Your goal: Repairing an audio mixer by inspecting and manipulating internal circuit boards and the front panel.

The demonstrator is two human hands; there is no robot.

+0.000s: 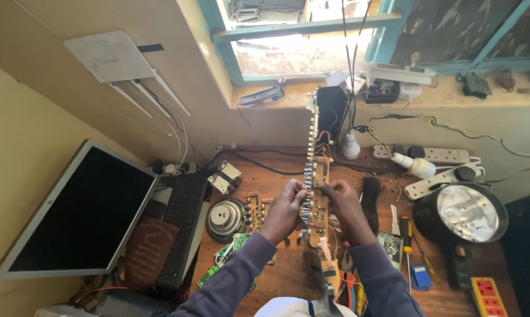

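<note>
The left hand (283, 210) and right hand (342, 204) each pinch one long edge of the circuit board (316, 194), held upright between them above the workbench (288, 273). The board appears light, stiff and fragile; grip bare edges only, clear of components and the wires (326, 249) below the right hand.

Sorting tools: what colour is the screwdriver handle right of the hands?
Yellow and black screwdriver handle, head view.
</note>
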